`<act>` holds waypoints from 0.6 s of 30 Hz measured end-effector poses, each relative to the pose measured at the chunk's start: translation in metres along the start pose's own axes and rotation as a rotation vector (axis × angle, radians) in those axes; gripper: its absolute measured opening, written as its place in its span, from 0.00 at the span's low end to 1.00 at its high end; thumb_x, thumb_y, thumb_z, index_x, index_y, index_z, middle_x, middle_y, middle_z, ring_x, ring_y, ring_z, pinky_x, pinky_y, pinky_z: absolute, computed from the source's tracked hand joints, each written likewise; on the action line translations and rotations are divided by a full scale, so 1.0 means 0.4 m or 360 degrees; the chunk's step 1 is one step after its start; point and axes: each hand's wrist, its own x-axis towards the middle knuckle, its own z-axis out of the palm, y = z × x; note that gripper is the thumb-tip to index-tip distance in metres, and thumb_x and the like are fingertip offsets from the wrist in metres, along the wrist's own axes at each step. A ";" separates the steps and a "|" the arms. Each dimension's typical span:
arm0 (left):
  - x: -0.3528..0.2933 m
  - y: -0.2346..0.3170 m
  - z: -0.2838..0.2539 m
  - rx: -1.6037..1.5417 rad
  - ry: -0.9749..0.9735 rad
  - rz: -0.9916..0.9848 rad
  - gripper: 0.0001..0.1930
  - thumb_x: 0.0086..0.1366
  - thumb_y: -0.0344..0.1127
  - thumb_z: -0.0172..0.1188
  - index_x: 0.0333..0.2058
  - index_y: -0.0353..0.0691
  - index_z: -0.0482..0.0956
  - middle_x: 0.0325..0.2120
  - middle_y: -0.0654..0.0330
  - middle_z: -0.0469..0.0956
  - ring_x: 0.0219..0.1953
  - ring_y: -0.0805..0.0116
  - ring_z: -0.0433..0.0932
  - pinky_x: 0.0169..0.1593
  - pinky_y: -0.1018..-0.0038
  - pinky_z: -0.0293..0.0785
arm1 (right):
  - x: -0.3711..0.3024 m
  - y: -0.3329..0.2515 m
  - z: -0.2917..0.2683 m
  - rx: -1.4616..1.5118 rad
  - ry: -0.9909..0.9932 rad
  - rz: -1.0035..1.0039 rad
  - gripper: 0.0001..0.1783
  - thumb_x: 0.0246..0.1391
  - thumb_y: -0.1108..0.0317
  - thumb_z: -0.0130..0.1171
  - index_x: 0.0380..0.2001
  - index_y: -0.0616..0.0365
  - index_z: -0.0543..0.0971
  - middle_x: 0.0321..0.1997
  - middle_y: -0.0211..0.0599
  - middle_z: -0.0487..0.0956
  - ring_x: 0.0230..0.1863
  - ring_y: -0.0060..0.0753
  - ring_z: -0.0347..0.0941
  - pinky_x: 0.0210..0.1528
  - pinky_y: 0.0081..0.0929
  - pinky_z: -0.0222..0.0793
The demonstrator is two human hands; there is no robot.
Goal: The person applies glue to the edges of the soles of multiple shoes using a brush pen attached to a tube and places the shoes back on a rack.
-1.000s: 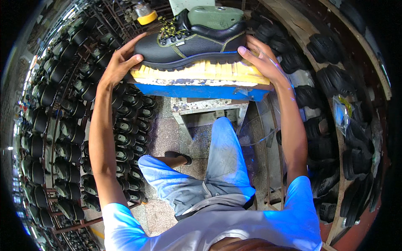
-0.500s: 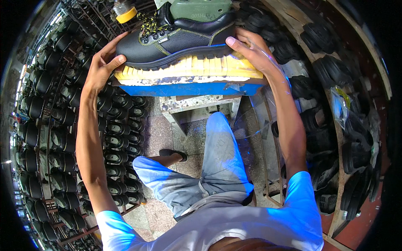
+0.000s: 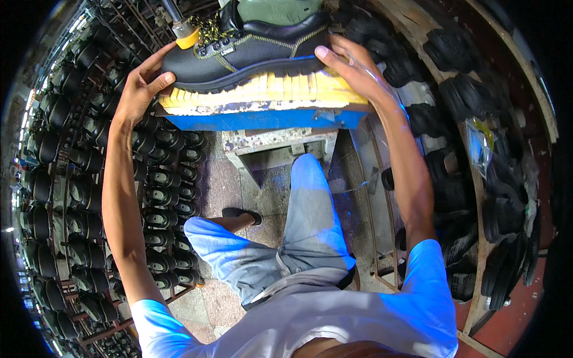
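A black lace-up work shoe (image 3: 250,56) with yellow stitching and black-and-yellow laces sits sole down on a ribbed yellow pad (image 3: 268,92), toe to the left. Inside its opening is a green shoe last (image 3: 280,11). Around the toe, my left hand (image 3: 142,86) is closed, thumb on the near side and fingers behind. At the heel, my right hand (image 3: 352,68) grips likewise, thumb against the near side. Just over the toe end of the laces hangs a metal rod with a yellow tip (image 3: 188,39); I cannot tell whether it touches the shoe.
The pad rests on a blue base (image 3: 262,119) above a paint-spotted metal stand (image 3: 286,140). Racks of black shoe uppers (image 3: 161,197) fill the left side. Black soles (image 3: 459,98) crowd shelves on the right, where a clear plastic bag (image 3: 477,143) hangs. My knees are below the stand.
The yellow-tipped rod has come down closer to the shoe's laces. Both hands keep their hold at toe and heel. The whole view has shifted slightly.
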 end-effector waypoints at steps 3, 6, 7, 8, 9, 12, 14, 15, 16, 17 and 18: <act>-0.032 -0.006 0.035 -0.0031 0.0142 0.0053 0.33 0.66 0.35 0.66 0.68 0.39 0.66 0.52 0.61 0.79 0.49 0.74 0.77 0.54 0.75 0.73 | -0.022 0.068 -0.031 0.0135 0.0356 -0.0118 0.34 0.67 0.46 0.49 0.65 0.64 0.68 0.58 0.50 0.79 0.60 0.39 0.75 0.64 0.31 0.67; -0.099 -0.017 0.102 0.0094 0.0443 0.0288 0.31 0.68 0.36 0.65 0.67 0.35 0.67 0.54 0.55 0.78 0.53 0.71 0.76 0.58 0.72 0.73 | -0.153 0.114 -0.053 0.0447 0.0849 0.0089 0.31 0.70 0.52 0.39 0.67 0.62 0.67 0.43 0.40 0.79 0.42 0.29 0.74 0.50 0.24 0.69; -0.127 -0.002 0.143 0.0169 0.0589 0.0270 0.31 0.68 0.36 0.65 0.66 0.34 0.67 0.54 0.55 0.79 0.53 0.69 0.77 0.58 0.72 0.72 | -0.207 0.164 -0.055 0.0483 0.1003 0.0251 0.29 0.69 0.55 0.37 0.66 0.62 0.68 0.37 0.35 0.78 0.35 0.24 0.72 0.43 0.21 0.69; -0.157 0.018 0.191 0.0243 0.0731 0.0250 0.30 0.68 0.36 0.65 0.65 0.33 0.68 0.53 0.54 0.79 0.53 0.68 0.77 0.59 0.72 0.72 | -0.256 0.207 -0.041 0.0578 0.1107 0.0440 0.28 0.68 0.58 0.39 0.64 0.62 0.71 0.32 0.30 0.76 0.30 0.20 0.67 0.36 0.19 0.66; -0.179 0.038 0.254 0.0201 0.0832 0.0201 0.29 0.68 0.35 0.64 0.64 0.32 0.68 0.54 0.52 0.78 0.54 0.67 0.77 0.60 0.71 0.71 | -0.318 0.286 -0.026 0.0659 0.1100 0.0600 0.26 0.68 0.59 0.40 0.61 0.62 0.74 0.30 0.28 0.74 0.29 0.18 0.66 0.34 0.17 0.65; -0.256 0.055 0.369 0.0747 0.1191 0.0759 0.23 0.69 0.31 0.55 0.62 0.33 0.71 0.58 0.48 0.73 0.55 0.64 0.74 0.56 0.70 0.71 | -0.428 0.414 0.113 0.0690 0.1051 0.1339 0.22 0.65 0.63 0.45 0.52 0.65 0.79 0.29 0.26 0.72 0.26 0.17 0.64 0.28 0.16 0.63; -0.292 0.027 0.429 0.1100 0.1236 0.1205 0.19 0.67 0.35 0.55 0.54 0.34 0.78 0.51 0.46 0.76 0.53 0.53 0.75 0.55 0.64 0.72 | -0.475 0.448 0.162 0.1082 0.1015 0.1561 0.21 0.62 0.66 0.46 0.51 0.67 0.79 0.29 0.26 0.72 0.24 0.18 0.64 0.26 0.16 0.62; -0.312 0.009 0.454 0.1063 0.1051 0.1271 0.18 0.64 0.34 0.56 0.51 0.35 0.80 0.48 0.47 0.78 0.52 0.53 0.76 0.54 0.60 0.74 | -0.511 0.459 0.139 0.1275 0.0923 0.1302 0.19 0.61 0.62 0.51 0.46 0.64 0.82 0.28 0.27 0.74 0.27 0.17 0.68 0.29 0.19 0.67; -0.336 -0.018 0.468 0.1080 0.0888 0.1377 0.18 0.59 0.33 0.59 0.48 0.35 0.82 0.47 0.49 0.78 0.50 0.54 0.77 0.53 0.59 0.75 | -0.483 0.379 0.157 0.1245 0.0965 0.1045 0.19 0.61 0.63 0.51 0.46 0.65 0.82 0.28 0.27 0.73 0.29 0.18 0.67 0.31 0.19 0.65; -0.330 -0.003 0.491 0.1193 0.0773 0.1477 0.19 0.56 0.34 0.62 0.47 0.35 0.83 0.44 0.51 0.79 0.48 0.55 0.78 0.51 0.62 0.76 | -0.459 0.281 0.137 0.1334 0.0957 0.0666 0.19 0.61 0.63 0.50 0.46 0.66 0.82 0.28 0.26 0.72 0.29 0.20 0.65 0.33 0.20 0.62; -0.321 -0.002 0.525 0.1183 0.0719 0.1585 0.19 0.55 0.35 0.63 0.46 0.37 0.84 0.42 0.54 0.80 0.46 0.57 0.78 0.50 0.64 0.78 | -0.428 0.174 0.107 0.1170 0.0893 0.0403 0.19 0.62 0.65 0.49 0.46 0.68 0.82 0.29 0.28 0.71 0.29 0.21 0.62 0.33 0.21 0.59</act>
